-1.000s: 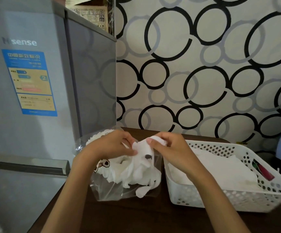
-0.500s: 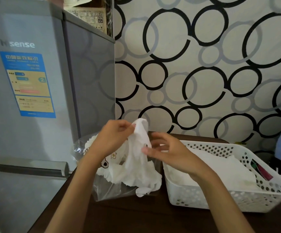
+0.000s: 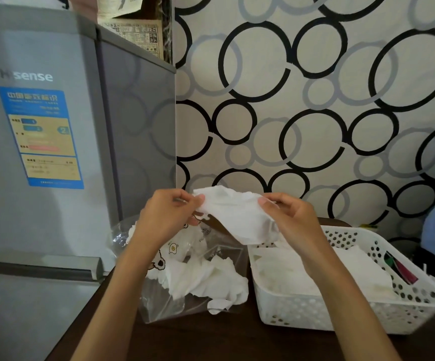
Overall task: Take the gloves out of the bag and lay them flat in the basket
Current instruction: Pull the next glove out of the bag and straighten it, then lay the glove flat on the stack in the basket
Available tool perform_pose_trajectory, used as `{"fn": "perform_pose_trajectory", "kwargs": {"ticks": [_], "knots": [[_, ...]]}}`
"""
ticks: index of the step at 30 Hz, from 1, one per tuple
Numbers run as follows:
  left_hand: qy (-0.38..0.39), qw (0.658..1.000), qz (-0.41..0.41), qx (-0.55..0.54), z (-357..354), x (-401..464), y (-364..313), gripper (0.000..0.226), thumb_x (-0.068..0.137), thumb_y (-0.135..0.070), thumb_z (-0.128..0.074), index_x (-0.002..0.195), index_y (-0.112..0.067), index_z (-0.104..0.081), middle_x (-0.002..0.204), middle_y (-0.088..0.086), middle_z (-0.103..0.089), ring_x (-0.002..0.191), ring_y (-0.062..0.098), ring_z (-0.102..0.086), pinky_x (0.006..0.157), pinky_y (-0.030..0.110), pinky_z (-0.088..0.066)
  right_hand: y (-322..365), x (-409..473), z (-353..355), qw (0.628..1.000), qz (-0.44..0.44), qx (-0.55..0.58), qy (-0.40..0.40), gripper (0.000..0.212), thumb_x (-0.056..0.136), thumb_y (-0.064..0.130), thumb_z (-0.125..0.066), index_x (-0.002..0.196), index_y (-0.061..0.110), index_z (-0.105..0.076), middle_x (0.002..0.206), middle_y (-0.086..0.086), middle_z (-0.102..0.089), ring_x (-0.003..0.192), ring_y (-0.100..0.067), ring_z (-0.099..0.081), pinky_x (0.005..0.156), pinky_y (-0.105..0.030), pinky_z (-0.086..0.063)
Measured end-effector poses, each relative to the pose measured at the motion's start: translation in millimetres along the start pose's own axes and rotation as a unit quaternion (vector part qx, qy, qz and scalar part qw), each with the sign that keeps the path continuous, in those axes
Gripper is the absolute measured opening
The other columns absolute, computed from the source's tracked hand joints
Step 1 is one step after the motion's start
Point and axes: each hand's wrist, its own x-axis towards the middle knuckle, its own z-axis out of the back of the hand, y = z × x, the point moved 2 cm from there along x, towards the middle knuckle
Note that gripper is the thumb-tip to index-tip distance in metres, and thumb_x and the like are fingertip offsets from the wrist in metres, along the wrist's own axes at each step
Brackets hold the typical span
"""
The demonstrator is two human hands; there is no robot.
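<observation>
Both hands hold one thin white glove [image 3: 233, 212] up above the clear bag [image 3: 185, 277], the left hand [image 3: 169, 217] pinching one edge, the right hand [image 3: 293, 220] the other. More crumpled gloves fill the bag on the dark bench [image 3: 224, 340]. Just beside it sits the white perforated basket [image 3: 367, 316], white sheets lying inside.

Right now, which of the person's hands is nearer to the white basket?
The right hand. It holds the glove just above the white basket's near-left corner. The left hand pinches the glove's other end over the bag, farther away.
</observation>
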Motion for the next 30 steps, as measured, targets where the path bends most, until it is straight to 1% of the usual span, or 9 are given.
{"fn": "perform_pose_trajectory", "kwargs": {"ticks": [2,5,8,11,13,16,22,26,30], "knots": [[0.004,0.994,-0.006,0.105,-3,-4,-5,0.034,0.086,-0.054,-0.058,0.079,-0.022,-0.067,0.067,-0.011,-0.071,0.057,0.005,-0.065,0.070,0.031,-0.052,0,2,6,0.999,0.030,-0.033,-0.005,0.015,0.094,0.026,-0.056,0.084,0.031,-0.066,0.082,0.015,-0.067,0.072,0.007,-0.060,0.054,-0.004,-0.044],[-0.056,0.972,-0.070,0.218,-7,-11,-16,0.051,0.080,-0.071,-0.043,0.098,-0.027,-0.060,0.091,-0.014,-0.063,0.079,0.005,-0.059,0.066,0.024,-0.043,1,2,8,0.996,0.021,-0.065,0.054,0.022,0.096,0.034,-0.049,0.086,0.023,-0.066,0.085,0.002,-0.065,0.072,-0.004,-0.060,0.055,-0.009,-0.044],[0.163,0.973,-0.145,0.071,-25,-20,-27,0.063,0.077,-0.066,-0.042,0.130,-0.033,-0.046,0.126,-0.014,-0.052,0.111,0.003,-0.051,0.092,0.025,-0.045,2,0,4,0.993,0.017,-0.057,0.106,0.031,0.094,0.041,-0.046,0.087,0.018,-0.066,0.075,0.004,-0.063,0.067,-0.005,-0.060,0.054,-0.012,-0.044],[0.303,0.937,-0.175,0.005,-45,-27,-24,0.036,0.089,-0.035,-0.059,0.124,-0.026,-0.055,0.116,-0.013,-0.063,0.103,-0.001,-0.060,0.081,0.017,-0.050,5,-2,1,0.993,0.021,-0.039,0.113,0.035,0.087,0.048,-0.049,0.073,0.019,-0.064,0.059,0.009,-0.059,0.056,-0.003,-0.058,0.048,-0.015,-0.043],[0.274,0.946,-0.173,0.003,-46,-23,-19,0.017,0.090,-0.028,-0.063,0.105,-0.022,-0.067,0.096,-0.009,-0.070,0.087,0.002,-0.065,0.071,0.017,-0.050,7,-5,5,0.989,0.032,-0.057,0.133,0.027,0.074,0.050,-0.059,0.074,0.023,-0.062,0.060,0.012,-0.062,0.056,0.000,-0.060,0.048,-0.014,-0.044],[0.232,0.957,-0.175,0.017,-40,-19,-15,0.022,0.086,-0.038,-0.065,0.095,-0.019,-0.071,0.088,-0.003,-0.070,0.081,0.013,-0.066,0.071,0.023,-0.051,5,-6,12,0.985,0.020,-0.068,0.160,0.039,0.063,0.040,-0.074,0.096,0.023,-0.065,0.082,0.011,-0.073,0.074,-0.003,-0.069,0.058,-0.016,-0.052],[0.259,0.951,-0.169,0.012,-37,-22,-19,0.041,0.074,-0.050,-0.069,0.096,-0.015,-0.073,0.094,0.004,-0.072,0.086,0.024,-0.068,0.079,0.037,-0.056,3,1,22,0.999,0.024,-0.045,0.007,0.025,0.086,0.038,-0.062,0.081,0.014,-0.068,0.068,0.003,-0.061,0.058,-0.001,-0.056,0.052,-0.011,-0.043],[0.216,0.960,-0.176,-0.010,-36,-25,-25,0.036,0.078,-0.050,-0.061,0.078,-0.014,-0.065,0.069,-0.010,-0.064,0.060,0.000,-0.060,0.062,0.014,-0.050,4,4,33,0.999,0.013,-0.005,-0.036,0.029,0.090,0.037,-0.058,0.076,0.013,-0.067,0.058,0.010,-0.055,0.054,0.002,-0.051,0.053,-0.011,-0.041],[0.175,0.967,-0.167,-0.072,-37,-20,-24,0.036,0.085,-0.044,-0.056,0.093,-0.010,-0.063,0.102,-0.005,-0.066,0.089,0.009,-0.067,0.077,0.022,-0.055,2,6,38,0.996,0.039,-0.035,-0.068,0.033,0.090,0.035,-0.059,0.079,0.004,-0.065,0.065,-0.011,-0.051,0.059,-0.010,-0.046,0.054,-0.020,-0.038]]}}
